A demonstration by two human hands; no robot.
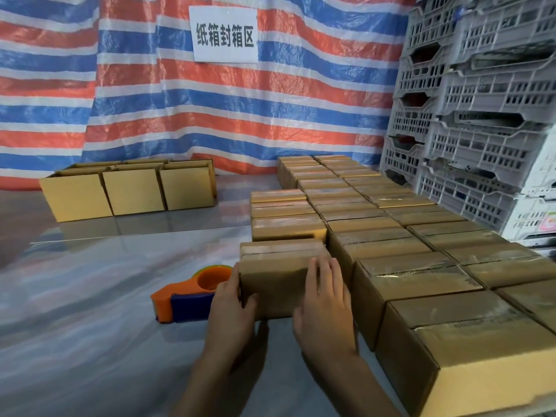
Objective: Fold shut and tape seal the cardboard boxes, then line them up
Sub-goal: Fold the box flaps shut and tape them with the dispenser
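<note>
A closed, taped cardboard box (276,266) sits on the shiny table in front of me. My left hand (233,308) clasps its near left corner. My right hand (326,302) lies flat over its near right top edge, thumb on the front face. An orange and blue tape dispenser (186,296) rests on the table just left of the box, untouched. Rows of sealed boxes (391,236) stretch from the near right to the far middle. Three sealed boxes (285,215) stand in a shorter row directly behind the held box.
Several open, unsealed boxes (132,188) stand at the far left of the table (90,296). Grey plastic crates (481,115) are stacked along the right. A striped tarp with a white paper sign (225,34) hangs behind.
</note>
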